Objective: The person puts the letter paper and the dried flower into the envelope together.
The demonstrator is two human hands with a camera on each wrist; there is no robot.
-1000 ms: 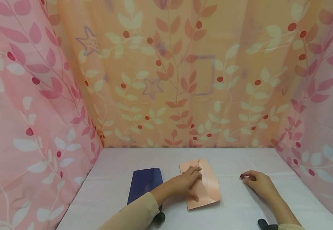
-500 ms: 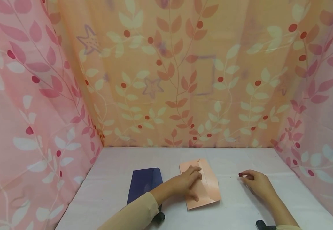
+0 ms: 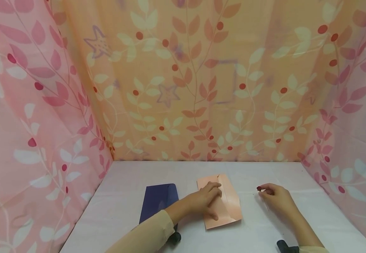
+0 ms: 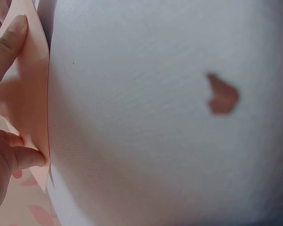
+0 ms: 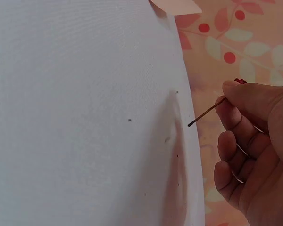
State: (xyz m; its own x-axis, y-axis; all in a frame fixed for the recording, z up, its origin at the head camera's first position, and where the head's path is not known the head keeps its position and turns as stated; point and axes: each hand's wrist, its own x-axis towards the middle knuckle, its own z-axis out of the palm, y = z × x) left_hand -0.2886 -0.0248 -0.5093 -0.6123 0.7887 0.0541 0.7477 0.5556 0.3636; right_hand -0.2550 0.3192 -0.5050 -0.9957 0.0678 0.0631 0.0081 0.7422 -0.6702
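A peach envelope lies on the white table with its flap side up and the flap folded out to the right. My left hand rests on it, fingers spread across the paper; the left wrist view shows the thumb flat on the envelope too. To the right, my right hand pinches a small dried flower by its thin brown stem between thumb and forefinger. Its dark red head pokes out past the fingertips, and the stem's lower end points down over the table.
A dark blue envelope lies left of the peach one, partly covered by my left forearm. Patterned cloth rises behind and at both sides of the table. A blurred reddish-brown patch shows in the left wrist view.
My right hand has moved slightly left and farther up the table, toward the peach envelope, carrying the flower. The left hand and both envelopes have stayed in place.
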